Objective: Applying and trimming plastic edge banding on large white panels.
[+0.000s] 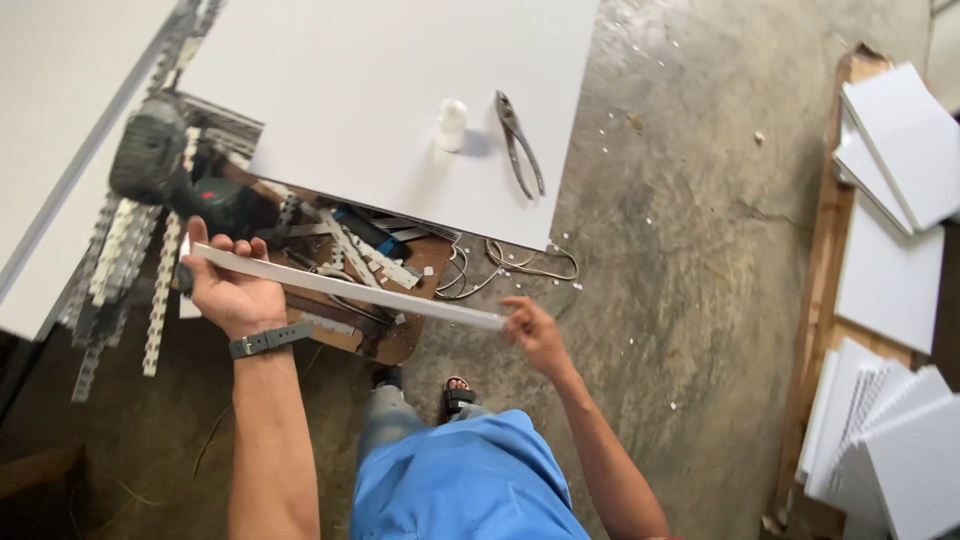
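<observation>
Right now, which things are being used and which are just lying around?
In use: white strip, held at its ends by the left hand and right hand.

Lying about: pliers, small bottle, both on the white board; drill; loose wire; stacked panels.

White strip [345, 288] spanning between left hand [232, 290] and right hand [535, 333], barring straight reach to scrap tray [400, 335] beneath. Drill [170, 170] and toothed strips [120, 250] crowding left. Bottle [452, 125] and pliers [520, 145] sitting mid white board [400, 90]; board surface around them lying open. Concrete floor [690, 250] right lying open up to stacked panels [890, 200].
</observation>
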